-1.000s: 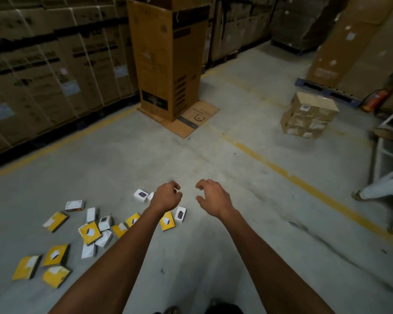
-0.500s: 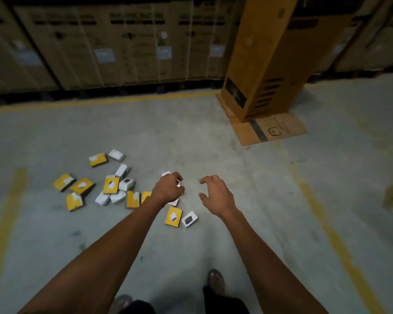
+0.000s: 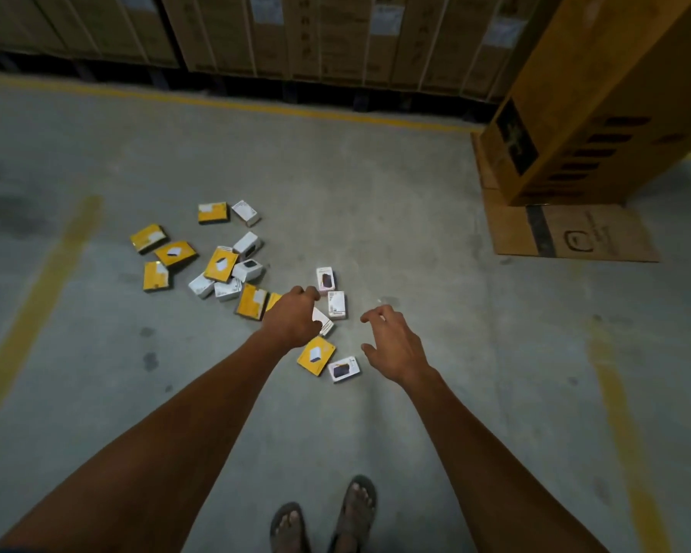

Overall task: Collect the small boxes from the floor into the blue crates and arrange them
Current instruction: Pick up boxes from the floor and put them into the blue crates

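No text can be read. A square logo mark is printed on the flattened cardboard sheet (image 3: pixel 575 233) at three o'clock; its lettering is blurred. White labels on the stacked cartons (image 3: pixel 336 37) at twelve o'clock are illegible.

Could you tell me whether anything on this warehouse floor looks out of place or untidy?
Yes. Small yellow and white boxes lie scattered on the concrete floor at all angles, some overlapping, instead of being packed away. No blue crate is in view. A flattened cardboard sheet also lies under the tall carton.
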### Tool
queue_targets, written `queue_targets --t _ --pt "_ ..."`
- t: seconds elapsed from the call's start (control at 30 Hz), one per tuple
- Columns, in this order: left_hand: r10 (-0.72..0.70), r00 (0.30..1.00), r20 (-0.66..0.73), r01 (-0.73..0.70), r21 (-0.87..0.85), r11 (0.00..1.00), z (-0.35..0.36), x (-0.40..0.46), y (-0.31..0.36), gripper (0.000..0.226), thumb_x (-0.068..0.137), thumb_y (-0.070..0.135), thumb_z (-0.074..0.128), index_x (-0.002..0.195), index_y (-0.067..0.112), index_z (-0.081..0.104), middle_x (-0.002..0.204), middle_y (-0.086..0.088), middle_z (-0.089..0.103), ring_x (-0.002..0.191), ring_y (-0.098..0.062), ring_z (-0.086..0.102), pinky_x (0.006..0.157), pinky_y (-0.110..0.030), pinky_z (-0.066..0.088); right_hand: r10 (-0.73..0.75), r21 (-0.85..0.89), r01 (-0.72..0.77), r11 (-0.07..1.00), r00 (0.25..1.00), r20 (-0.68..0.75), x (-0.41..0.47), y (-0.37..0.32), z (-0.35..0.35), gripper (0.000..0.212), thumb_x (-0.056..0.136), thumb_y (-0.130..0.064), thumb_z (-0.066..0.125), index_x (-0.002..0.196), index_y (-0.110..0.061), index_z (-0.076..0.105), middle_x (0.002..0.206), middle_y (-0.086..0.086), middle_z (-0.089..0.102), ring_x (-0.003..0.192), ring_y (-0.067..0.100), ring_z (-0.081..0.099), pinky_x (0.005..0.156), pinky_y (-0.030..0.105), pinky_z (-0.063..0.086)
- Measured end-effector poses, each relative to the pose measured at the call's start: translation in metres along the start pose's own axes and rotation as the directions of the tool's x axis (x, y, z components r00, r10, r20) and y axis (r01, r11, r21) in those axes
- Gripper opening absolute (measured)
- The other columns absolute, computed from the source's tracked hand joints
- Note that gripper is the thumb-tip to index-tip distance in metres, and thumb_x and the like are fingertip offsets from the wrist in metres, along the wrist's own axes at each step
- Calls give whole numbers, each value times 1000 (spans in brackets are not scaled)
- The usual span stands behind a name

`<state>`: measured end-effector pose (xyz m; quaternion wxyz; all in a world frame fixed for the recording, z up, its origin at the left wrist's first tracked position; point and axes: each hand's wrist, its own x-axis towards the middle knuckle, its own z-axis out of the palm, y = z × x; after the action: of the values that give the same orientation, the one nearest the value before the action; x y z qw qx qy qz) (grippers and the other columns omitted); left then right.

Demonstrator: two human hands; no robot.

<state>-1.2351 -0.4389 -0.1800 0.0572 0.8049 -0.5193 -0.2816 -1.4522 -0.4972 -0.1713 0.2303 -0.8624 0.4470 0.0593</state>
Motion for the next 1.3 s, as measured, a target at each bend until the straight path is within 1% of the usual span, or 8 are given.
queue_targets --t 0.13,0.27,0.5,0.8,0.97,1.07,1.17,1.3 --pt "9 1000 -15 -8 31 999 48 33 -31 61 89 33 77 142 22 49 135 -10 55 121 -33 60 91 -45 56 -10 -4 10 1000 1000 11 28 19 54 51 96 -31 71 142 -27 48 146 -3 40 133 21 45 94 39 53" --pt "-1 1000 -15 2 66 998 107 60 -60 63 87 35 77 141 20 49 134 -11 55 124 -37 57 92 -49 55 -63 -31 64 997 998 31 49 49 115 50 96 -30 69 141 -27 48 143 -3 41 131 21 44 92 40 53" --pt "-39 999 -12 40 86 995 239 109 -108 69 85 35 79 143 18 46 138 -13 51 126 -35 55 89 -48 55 -97 -21 99 995 993 63 103 118 231 56 93 -27 74 142 -24 47 146 0 38 130 25 43 93 44 54" --pt "-87 996 -12 88 94 992 395 174 -171 88 76 48 87 145 16 43 141 -14 46 133 -34 49 99 -53 53 -160 -41 163 986 985 57 162 192 385 72 84 -32 82 145 -23 44 146 2 37 132 29 43 95 49 53" --pt "-107 994 -22 108 124 986 470 208 -209 104 72 60 88 151 16 37 145 -15 44 133 -37 48 101 -53 52 -152 -100 164 981 982 113 200 218 465 94 75 -39 89 152 -20 37 152 6 34 138 32 39 102 48 50" --pt "-117 993 -33 120 130 984 511 226 -229 108 71 58 89 153 14 33 146 -17 42 132 -39 48 102 -52 51 -174 -138 193 971 975 141 219 229 512 106 70 -43 91 155 -21 33 155 5 32 141 31 37 104 47 48" --pt "-153 988 -35 156 116 981 552 241 -247 117 70 58 90 158 15 26 148 -19 39 136 -41 44 104 -52 47 -223 -233 255 939 963 153 235 238 560 111 68 -51 90 156 -22 30 156 4 33 142 31 35 108 49 43" --pt "-204 978 -53 208 90 974 599 261 -262 128 69 69 86 162 18 13 154 -23 32 139 -46 39 110 -55 42 -267 -408 292 865 956 118 254 250 608 111 70 -55 86 158 -21 27 158 4 33 146 30 31 115 50 29"
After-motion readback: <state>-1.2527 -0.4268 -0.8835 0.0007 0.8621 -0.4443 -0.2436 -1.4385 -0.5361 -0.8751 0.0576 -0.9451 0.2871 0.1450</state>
